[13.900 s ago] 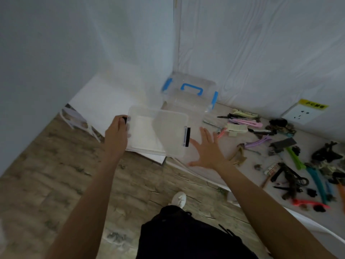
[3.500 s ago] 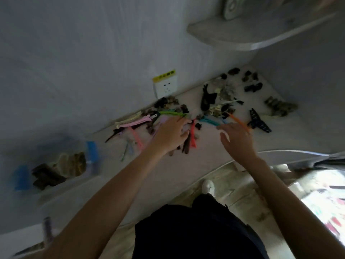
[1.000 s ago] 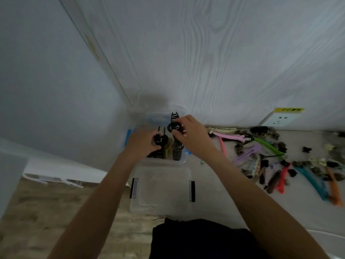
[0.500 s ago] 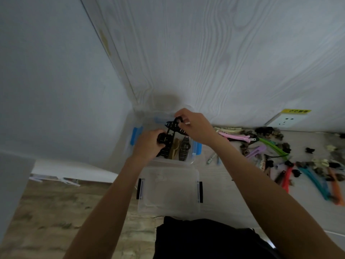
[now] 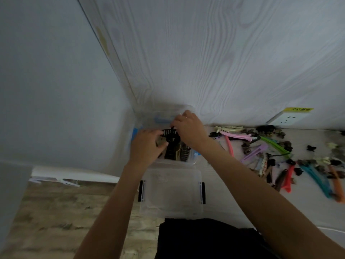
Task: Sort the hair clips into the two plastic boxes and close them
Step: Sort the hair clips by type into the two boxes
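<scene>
Black claw clip [image 5: 170,135]: held between both hands, above the blue-latched box [image 5: 194,159].
Left hand [image 5: 145,146]: curled on clip.
Right hand [image 5: 188,128]: pinched on clip.

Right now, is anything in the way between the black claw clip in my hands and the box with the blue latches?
Nothing visible blocks it. Both the left hand and right hand hold the black claw clip directly over the open blue-latched box, which already holds a few clips with room left.
</scene>
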{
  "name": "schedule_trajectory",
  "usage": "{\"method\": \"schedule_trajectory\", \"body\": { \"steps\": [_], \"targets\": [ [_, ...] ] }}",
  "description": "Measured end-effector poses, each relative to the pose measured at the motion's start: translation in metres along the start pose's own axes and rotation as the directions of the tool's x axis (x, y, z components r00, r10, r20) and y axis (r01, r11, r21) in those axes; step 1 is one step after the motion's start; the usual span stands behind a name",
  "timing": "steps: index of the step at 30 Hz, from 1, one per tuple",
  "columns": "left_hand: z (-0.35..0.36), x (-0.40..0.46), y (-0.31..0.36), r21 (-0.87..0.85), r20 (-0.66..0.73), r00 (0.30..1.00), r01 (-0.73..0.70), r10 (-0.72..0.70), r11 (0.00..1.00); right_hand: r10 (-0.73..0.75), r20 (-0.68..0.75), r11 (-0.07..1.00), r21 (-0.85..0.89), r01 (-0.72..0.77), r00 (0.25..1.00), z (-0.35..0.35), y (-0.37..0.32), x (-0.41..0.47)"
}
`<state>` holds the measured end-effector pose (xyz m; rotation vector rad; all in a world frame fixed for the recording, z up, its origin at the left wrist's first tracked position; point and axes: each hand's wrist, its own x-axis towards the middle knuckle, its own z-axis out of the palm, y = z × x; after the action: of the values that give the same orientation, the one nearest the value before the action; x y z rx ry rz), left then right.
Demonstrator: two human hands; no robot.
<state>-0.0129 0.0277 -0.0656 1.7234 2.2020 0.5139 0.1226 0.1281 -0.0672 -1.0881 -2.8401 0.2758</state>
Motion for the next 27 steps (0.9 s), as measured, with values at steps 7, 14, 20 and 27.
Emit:
{"method": "schedule_trajectory", "body": {
  "steps": [7,14,20,27],
  "targets": [
    [0.01,0.0,-0.012,0.089,0.086,0.987,0.126,-0.134,0.988,0.056,-0.037,0.953,-0.296,-0.065,0.998,0.003,0.004,-0.022],
    [0.014,0.004,-0.018,-0.021,0.124,0.991,-0.037,0.039,0.999,0.007,-0.109,1.0,0.0,-0.007,0.994,0.004,0.01,-0.034],
    [0.001,-0.008,-0.022,0.01,-0.091,0.996,0.017,-0.016,1.0,-0.153,0.198,0.988,0.026,0.15,0.968,0.015,-0.012,-0.043],
    [0.006,-0.023,-0.003,-0.113,-0.149,0.985,-0.109,0.091,0.988,0.001,-0.079,0.962,0.273,0.021,0.997,0.006,-0.006,-0.063]
  ]
}}
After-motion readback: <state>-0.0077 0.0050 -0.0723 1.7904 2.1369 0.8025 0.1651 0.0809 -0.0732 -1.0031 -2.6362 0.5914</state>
